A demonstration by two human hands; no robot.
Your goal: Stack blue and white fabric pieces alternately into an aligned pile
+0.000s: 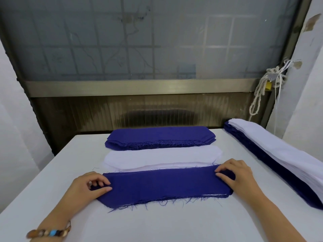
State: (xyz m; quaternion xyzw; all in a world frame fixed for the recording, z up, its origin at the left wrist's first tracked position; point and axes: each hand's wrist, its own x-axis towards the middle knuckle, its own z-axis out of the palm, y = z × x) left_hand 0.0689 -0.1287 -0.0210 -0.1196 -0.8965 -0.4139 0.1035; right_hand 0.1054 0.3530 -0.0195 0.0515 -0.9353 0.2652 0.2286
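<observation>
Your left grip (90,186) and right grip (236,175) each pinch one end of the blue piece (162,185), lying flat at lower centre of the desk (157,224) with a white edge showing beneath; white stack (160,157) and blue stack (159,137) sit just behind, toward mid-frame.

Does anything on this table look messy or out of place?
Nothing spilled. The top blue piece, held at both ends by the left hand and right hand, has frayed threads along its near edge, and a white sliver peeks out under its near right corner, so it isn't quite aligned.
</observation>
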